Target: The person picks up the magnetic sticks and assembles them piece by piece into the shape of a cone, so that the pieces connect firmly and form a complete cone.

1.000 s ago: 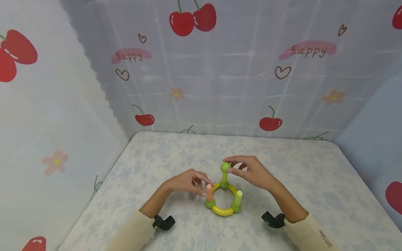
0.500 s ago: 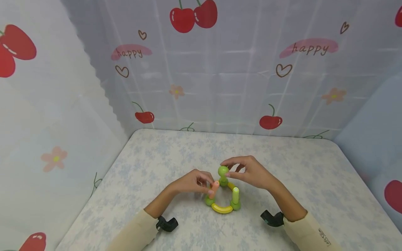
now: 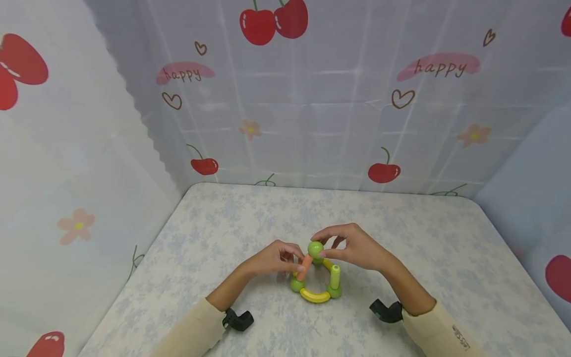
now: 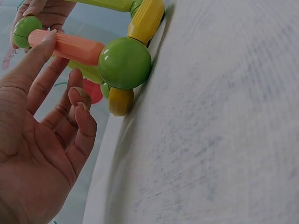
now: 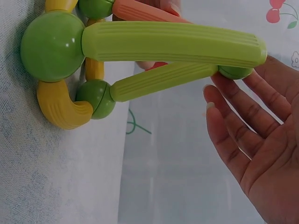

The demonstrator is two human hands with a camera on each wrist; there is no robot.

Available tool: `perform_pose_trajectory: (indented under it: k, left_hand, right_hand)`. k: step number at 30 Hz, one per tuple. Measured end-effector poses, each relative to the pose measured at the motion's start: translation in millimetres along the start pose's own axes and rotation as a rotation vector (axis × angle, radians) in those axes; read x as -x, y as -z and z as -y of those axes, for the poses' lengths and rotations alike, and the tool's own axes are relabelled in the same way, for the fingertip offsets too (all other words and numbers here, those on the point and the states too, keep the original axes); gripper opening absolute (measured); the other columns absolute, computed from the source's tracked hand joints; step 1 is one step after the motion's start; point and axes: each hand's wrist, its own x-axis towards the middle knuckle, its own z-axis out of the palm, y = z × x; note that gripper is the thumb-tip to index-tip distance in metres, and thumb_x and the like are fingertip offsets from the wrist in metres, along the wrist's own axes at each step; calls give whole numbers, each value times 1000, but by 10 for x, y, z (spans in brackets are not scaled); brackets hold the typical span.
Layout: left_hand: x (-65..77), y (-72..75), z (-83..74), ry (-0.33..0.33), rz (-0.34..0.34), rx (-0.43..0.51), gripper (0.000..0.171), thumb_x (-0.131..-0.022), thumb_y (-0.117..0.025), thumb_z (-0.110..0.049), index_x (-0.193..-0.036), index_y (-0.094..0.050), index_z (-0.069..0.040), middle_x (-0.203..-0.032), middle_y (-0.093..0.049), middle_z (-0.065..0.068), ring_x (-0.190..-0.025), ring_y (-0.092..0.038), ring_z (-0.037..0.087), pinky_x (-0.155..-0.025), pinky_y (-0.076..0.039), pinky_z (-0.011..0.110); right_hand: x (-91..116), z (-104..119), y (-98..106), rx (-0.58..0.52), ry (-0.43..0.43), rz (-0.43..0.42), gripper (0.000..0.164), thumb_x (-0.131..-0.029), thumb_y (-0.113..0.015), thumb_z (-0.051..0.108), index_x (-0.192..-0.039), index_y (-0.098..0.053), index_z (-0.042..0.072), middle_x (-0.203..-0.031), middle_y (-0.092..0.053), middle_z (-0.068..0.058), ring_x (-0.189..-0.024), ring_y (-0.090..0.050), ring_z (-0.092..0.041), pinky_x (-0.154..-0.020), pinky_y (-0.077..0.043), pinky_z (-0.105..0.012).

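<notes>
On the table, yellow curved rods (image 3: 314,296) and green balls (image 4: 125,63) form a ring of building-toy pieces. My left hand (image 3: 277,258) pinches an orange rod (image 3: 305,267), which leans from a ball at the ring's left toward the back. A raised green ball (image 3: 315,249) is held by the fingers of my right hand (image 3: 353,246). In the left wrist view the orange rod's upper end meets this ball. A light green rod (image 5: 163,80) runs up to the same ball. Another light green rod (image 3: 335,276) stands free at the ring's right.
A pale, blue-mottled cloth covers the table (image 3: 250,213). Behind it hangs a curtain (image 3: 285,114) printed with cherries, with more curtain at both sides. Black wrist devices (image 3: 238,320) sit at both sleeve cuffs.
The orange rod has gone from upright to tilted toward the raised ball, with my left hand on it. My right hand has lowered the ball slightly and shifted it left.
</notes>
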Motion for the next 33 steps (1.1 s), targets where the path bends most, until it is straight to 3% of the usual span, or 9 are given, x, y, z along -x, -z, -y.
perform_pose_trajectory:
  k: [8,13,17,21,24,29,33]
  left_hand:
    - [-17,-2,10,-14,4,10,16,-94,-73,-8,-110,-76,-4,-103,-70,3,-70,-56,11,-58,-46,24]
    - [-23,-17,27,7,-1,10,22,-92,-77,-12,-113,-76,-7,-101,-70,0,-67,-56,9,-56,-46,23]
    - [-26,-34,4,15,-11,9,23,-91,-78,-11,-113,-76,-6,-102,-71,-1,-69,-57,10,-57,-46,23]
    - [-27,-44,-8,23,-17,18,22,-90,-77,-7,-112,-76,-5,-102,-70,-1,-70,-58,11,-58,-45,22]
    - [-27,-47,-6,23,-18,21,22,-91,-76,-6,-112,-76,-4,-102,-70,-1,-69,-57,11,-57,-45,22]
    - [-26,-48,-14,16,-17,13,21,-91,-77,-8,-112,-76,-6,-104,-71,-1,-69,-58,11,-56,-45,23]
    - [-29,-54,-6,9,-14,15,20,-91,-76,-7,-111,-76,-6,-105,-70,0,-68,-59,11,-55,-46,24]
  right_hand:
    - [4,18,43,13,-32,23,36,-90,-80,24,-125,-72,18,-115,-72,8,-99,-67,-12,-82,-56,-36]
    - [52,-68,161,-10,-75,28,20,-100,-68,26,-117,-74,19,-109,-73,8,-99,-67,-14,-83,-55,-36]
    - [95,-167,248,-114,-98,126,15,-102,-64,20,-111,-75,15,-106,-73,4,-99,-67,-21,-84,-55,-39]
    - [119,-233,291,-231,-95,293,19,-96,-72,13,-115,-74,10,-110,-73,-8,-103,-67,-33,-89,-55,-45]
    - [117,-246,288,-264,-84,378,29,-89,-79,12,-117,-73,8,-114,-72,-14,-106,-66,-34,-92,-54,-50]
    - [98,-258,211,-238,-82,443,28,-88,-82,18,-115,-75,14,-113,-74,-2,-108,-66,-19,-92,-54,-51]
    - [69,-281,111,-219,-65,437,20,-90,-80,21,-109,-77,19,-107,-75,1,-102,-68,-15,-90,-56,-44]
